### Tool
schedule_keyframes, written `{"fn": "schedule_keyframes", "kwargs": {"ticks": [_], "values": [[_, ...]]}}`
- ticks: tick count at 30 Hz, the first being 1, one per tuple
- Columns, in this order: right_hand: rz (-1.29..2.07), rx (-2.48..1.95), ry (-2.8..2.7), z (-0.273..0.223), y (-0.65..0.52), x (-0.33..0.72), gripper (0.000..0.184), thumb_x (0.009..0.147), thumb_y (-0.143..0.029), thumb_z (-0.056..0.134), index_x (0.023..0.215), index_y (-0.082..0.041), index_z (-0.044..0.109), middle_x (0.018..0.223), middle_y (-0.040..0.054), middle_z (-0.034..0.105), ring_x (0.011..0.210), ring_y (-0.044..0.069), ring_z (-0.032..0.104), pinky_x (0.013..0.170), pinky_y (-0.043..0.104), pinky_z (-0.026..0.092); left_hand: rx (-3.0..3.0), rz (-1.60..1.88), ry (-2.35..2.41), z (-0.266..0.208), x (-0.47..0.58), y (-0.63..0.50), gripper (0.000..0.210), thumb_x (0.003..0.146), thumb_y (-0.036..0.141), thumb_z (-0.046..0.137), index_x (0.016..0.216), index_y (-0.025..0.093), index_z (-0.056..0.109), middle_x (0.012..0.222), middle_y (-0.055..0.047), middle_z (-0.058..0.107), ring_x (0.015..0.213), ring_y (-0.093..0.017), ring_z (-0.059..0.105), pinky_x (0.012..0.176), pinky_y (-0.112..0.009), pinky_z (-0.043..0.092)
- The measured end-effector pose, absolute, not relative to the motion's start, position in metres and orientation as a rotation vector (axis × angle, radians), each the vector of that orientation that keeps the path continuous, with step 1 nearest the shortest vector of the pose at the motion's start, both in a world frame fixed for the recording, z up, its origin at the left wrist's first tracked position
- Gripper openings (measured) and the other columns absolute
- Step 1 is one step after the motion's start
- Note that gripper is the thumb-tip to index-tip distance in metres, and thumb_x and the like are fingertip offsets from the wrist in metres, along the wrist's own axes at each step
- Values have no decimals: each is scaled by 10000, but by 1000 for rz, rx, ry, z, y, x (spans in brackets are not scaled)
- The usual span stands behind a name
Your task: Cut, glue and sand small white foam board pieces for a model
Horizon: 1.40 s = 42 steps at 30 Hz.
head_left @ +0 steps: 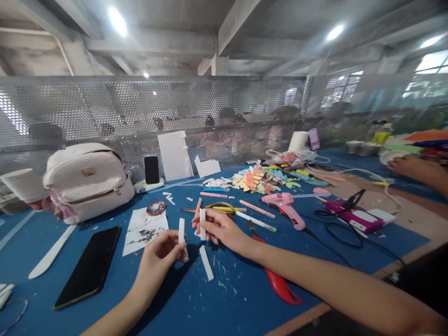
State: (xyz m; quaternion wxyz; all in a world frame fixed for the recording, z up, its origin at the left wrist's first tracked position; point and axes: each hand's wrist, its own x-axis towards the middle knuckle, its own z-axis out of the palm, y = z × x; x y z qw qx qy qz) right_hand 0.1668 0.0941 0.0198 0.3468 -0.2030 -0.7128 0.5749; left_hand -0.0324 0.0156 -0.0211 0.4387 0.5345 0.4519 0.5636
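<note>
My left hand [167, 249] pinches a narrow white strip [181, 231] between thumb and fingers, held upright over the blue table. Close beside it, my right hand [219, 226] grips another white strip [203, 223], also upright; the two strips are apart. Just below the hands a loose white strip [206, 263] lies on the table. Behind my right hand are yellow-handled scissors [219, 206], partly hidden, and an orange stick [198, 208]. A red-handled tool [280, 282] with a dark blade lies under my right forearm.
A pink glue gun [285, 207] and purple power strip [355, 217] with cables lie right. Paper scraps [257, 177] are heaped behind. A phone [89, 266], white backpack [87, 182] and paper sheet [140, 233] are left. Another person's hand [406, 165] holds a white bowl far right.
</note>
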Motion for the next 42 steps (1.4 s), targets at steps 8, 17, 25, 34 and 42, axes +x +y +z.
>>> {"fn": "schedule_keyframes", "kwargs": {"ticks": [8,17,25,34,42], "values": [[1446,-505,-1936,20,87,167,176,934,-323,610,1003,-173,670,860,15,647,739,134,594,662,234,460,1198,1362,1119,-13,-31,13,403,762,453,818,966,169,618,810,-28,738,688,-153,701,654,-261,571],[1396,-483,-1988,16,86,167,197,932,-348,616,968,-163,676,908,46,702,861,199,687,744,279,504,1148,1266,1106,-13,-28,13,521,726,532,828,1023,144,649,925,-110,778,796,-217,755,711,-286,612],[1252,-494,-2041,16,85,166,191,975,-328,544,964,-166,643,870,27,630,757,156,623,633,238,474,1279,1261,1145,-24,-36,15,360,799,453,785,1014,174,713,1000,-91,767,901,-217,741,775,-282,605],[883,-404,-2325,32,85,178,203,1033,-175,392,1100,-172,584,1136,106,604,1082,206,557,983,371,439,1911,1265,1128,5,-66,18,81,912,268,684,962,262,747,946,-17,700,906,-139,651,807,-211,500],[349,16,-2877,28,77,188,297,964,-57,476,1206,-104,641,1176,129,654,994,217,577,808,312,463,2320,682,755,11,-81,4,198,938,177,641,1093,273,720,995,-48,736,969,-181,657,969,-325,438]]}}
